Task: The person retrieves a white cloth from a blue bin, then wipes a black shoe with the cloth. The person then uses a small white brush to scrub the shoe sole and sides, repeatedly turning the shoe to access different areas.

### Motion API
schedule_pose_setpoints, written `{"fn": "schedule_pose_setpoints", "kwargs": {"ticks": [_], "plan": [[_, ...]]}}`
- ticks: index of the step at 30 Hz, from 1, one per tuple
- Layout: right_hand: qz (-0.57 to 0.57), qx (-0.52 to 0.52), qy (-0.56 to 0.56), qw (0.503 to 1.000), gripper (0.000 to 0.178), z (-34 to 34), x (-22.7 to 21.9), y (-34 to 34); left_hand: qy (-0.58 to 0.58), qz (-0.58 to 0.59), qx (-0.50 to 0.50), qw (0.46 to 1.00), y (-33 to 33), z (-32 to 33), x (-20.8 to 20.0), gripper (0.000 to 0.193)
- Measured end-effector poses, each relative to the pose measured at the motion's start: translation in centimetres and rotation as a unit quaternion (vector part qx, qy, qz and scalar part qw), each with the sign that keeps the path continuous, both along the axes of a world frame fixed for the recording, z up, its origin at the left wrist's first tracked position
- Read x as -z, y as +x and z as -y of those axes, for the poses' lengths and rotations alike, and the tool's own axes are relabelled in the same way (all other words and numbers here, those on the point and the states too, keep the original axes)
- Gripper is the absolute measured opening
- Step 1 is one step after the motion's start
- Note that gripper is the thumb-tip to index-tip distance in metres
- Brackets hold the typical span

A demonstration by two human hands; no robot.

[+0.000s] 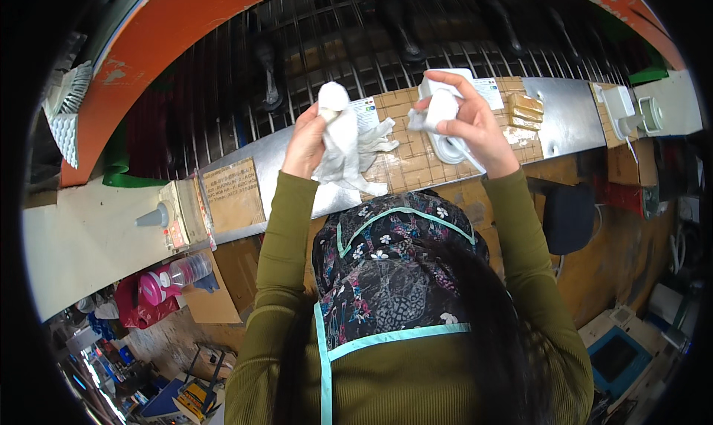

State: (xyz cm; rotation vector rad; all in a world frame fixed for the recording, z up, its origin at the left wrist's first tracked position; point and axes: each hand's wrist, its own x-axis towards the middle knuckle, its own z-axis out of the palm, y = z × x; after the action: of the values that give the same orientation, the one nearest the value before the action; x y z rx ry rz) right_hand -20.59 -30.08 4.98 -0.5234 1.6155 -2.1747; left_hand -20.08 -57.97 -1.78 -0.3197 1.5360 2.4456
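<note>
My left hand [303, 144] is closed on a white round-ended piece [333, 96], held up over the far edge of the bench. White cloth gloves [356, 151] lie just right of that hand, their fingers spread over the bench. I cannot tell whether the piece is joined to them. My right hand [479, 124] grips a small white roll [443, 107] between thumb and fingers, and a crumpled whitish strip [419, 119] sticks out on its left. Below the roll, a white plastic container [448, 151] rests on the bench, partly hidden by the hand.
Brown cardboard with a taped grid [416, 161] covers part of the metal bench. Amber-wrapped blocks [525, 111] lie on the right. Beyond the bench run rows of dark metal rods [334, 46] under an orange frame [122, 76]. A grey cone [154, 217] stands left.
</note>
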Motion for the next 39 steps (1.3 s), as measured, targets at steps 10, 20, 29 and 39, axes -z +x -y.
{"fn": "schedule_pose_setpoints", "kwargs": {"ticks": [10,20,29,39], "plan": [[-0.068,0.007,0.022,0.997,0.059,6.3,1.0,0.8,0.064,0.026,-0.04,0.997,1.9,-7.0,-2.5,0.037],[0.014,-0.01,-0.004,1.0,0.078,7.2,3.1,0.3,0.046,0.047,-0.028,0.997,2.1,-6.5,-1.9,0.033],[0.107,-0.014,0.07,0.992,0.081,4.8,6.0,3.8,0.181,0.082,-0.048,0.979,-0.3,-2.7,-1.0,0.043],[-0.076,0.078,0.089,0.99,0.088,8.0,5.4,1.6,0.051,-0.032,-0.002,0.998,0.4,-2.7,-2.8,0.044]]}}
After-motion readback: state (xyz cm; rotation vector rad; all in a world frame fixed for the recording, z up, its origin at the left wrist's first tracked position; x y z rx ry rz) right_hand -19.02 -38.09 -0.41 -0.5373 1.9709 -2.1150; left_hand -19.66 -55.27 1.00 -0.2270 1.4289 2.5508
